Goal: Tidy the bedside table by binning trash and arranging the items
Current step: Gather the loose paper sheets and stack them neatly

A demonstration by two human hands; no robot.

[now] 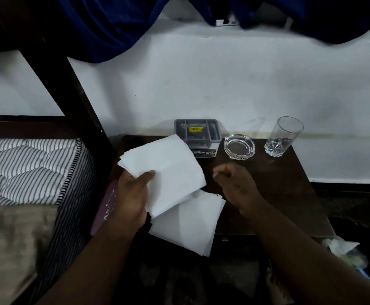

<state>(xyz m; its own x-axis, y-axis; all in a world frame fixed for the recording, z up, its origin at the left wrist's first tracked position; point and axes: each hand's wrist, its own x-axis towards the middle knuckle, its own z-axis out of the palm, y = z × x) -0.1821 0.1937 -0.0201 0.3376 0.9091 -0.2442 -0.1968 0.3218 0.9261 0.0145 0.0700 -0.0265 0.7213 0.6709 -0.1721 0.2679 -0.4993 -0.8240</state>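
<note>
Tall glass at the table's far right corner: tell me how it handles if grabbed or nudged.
The tall glass is clear glass, so probably fragile and smooth to grip. It is narrow, upright and looks empty, so a push up high may tip it. Its thick cut base likely steadies it.
</note>
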